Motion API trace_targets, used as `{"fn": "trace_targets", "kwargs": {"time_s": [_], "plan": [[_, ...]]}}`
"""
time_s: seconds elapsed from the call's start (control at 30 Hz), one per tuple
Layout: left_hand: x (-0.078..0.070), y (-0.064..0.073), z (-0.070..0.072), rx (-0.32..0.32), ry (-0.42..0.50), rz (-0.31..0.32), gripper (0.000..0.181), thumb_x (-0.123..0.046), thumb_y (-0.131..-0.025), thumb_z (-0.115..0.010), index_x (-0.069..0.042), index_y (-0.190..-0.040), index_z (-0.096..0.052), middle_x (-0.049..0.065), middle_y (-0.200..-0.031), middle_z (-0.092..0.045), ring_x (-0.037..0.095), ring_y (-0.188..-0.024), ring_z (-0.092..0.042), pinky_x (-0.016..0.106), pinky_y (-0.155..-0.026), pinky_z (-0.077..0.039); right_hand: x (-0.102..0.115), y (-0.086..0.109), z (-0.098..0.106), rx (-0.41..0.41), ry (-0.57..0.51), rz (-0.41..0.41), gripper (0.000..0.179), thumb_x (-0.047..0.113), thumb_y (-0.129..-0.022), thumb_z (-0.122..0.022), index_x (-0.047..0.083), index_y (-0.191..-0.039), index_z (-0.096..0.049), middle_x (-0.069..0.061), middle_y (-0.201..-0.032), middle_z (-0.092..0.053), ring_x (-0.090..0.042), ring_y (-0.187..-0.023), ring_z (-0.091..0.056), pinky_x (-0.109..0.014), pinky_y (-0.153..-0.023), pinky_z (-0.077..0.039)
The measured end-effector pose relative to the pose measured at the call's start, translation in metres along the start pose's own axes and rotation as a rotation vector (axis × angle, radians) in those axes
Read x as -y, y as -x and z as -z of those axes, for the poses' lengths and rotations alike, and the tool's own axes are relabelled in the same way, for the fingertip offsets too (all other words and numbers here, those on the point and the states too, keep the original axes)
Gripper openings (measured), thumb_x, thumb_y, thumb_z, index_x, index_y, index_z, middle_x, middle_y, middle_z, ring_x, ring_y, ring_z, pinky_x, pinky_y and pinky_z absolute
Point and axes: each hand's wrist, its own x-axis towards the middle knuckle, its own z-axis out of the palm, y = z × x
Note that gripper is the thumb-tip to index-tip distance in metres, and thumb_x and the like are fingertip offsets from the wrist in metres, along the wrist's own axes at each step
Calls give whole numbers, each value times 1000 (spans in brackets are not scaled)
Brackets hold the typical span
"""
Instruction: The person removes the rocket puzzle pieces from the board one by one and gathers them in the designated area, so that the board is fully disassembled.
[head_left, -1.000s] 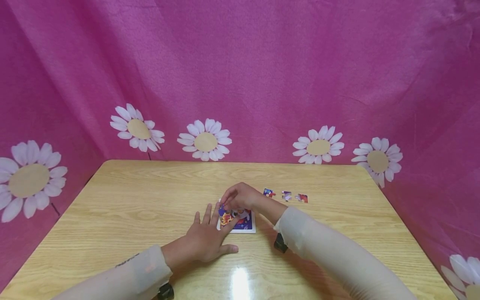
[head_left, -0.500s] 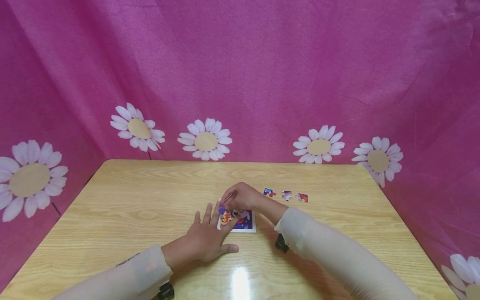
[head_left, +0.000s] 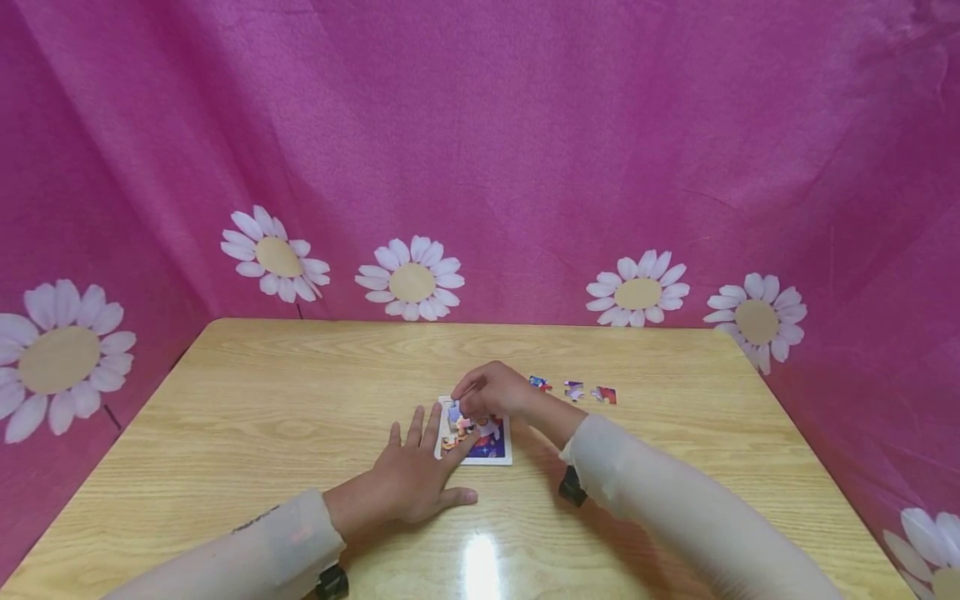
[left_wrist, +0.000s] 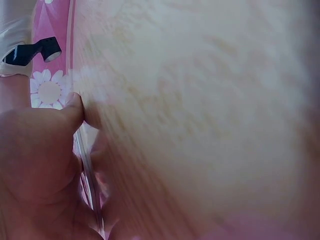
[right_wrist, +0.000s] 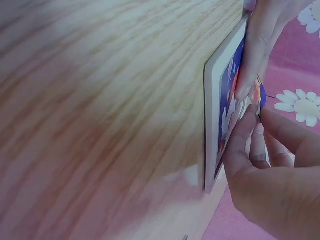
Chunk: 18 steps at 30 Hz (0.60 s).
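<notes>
A small jigsaw puzzle board point(head_left: 501, 462) with a white border and a purple space picture lies on the table. My left hand point(head_left: 414, 482) rests at its left side with fingers spread, the index finger stretched across the picture. Over the board's upper left part, my right hand point(head_left: 497, 392) pinches a jigsaw piece point(right_wrist: 262, 95) between thumb and fingertips. In the right wrist view this piece shows orange and blue, tilted up from the board. The right fingers hide part of the picture. In the left wrist view, the left hand point(left_wrist: 40, 165) lies along the tabletop.
Three loose jigsaw pieces lie right of the board: a blue and red one point(head_left: 538, 383), a pale purple one point(head_left: 573, 391) and a red one point(head_left: 604, 396). The wooden table point(head_left: 300, 375) ends at a pink curtain point(head_left: 510, 167) with daisies.
My right hand has shifted slightly to the right, and the piece in its fingers has tilted, catching light. More of the board's upper left corner shows. The left hand stays in place.
</notes>
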Motion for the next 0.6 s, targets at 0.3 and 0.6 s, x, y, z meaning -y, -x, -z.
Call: {"fn": "trace_targets", "kwargs": {"time_s": [0.3, 0.6], "plan": [[0, -1, -2, -15, 2, -2, 82, -78, -96, -39, -38, -165, -21, 31, -168, -7, 55, -153, -8, 74, -115, -21, -8, 3, 5, 2, -111, 1, 21, -7, -92, -68, -11, -113, -71, -10, -83, -73, -15, -69, -68, -34, -73, -62], [-2, 0, 0, -5, 8, 11, 81, -78, -96, -39, -39, -165, -23, 30, -169, -7, 54, -154, -8, 73, -116, -21, -15, 10, 17, -30, -113, 33, 23, -7, -91, -68, -12, -113, -71, -8, -85, -71, -13, -75, -68, -33, -77, -62]]}}
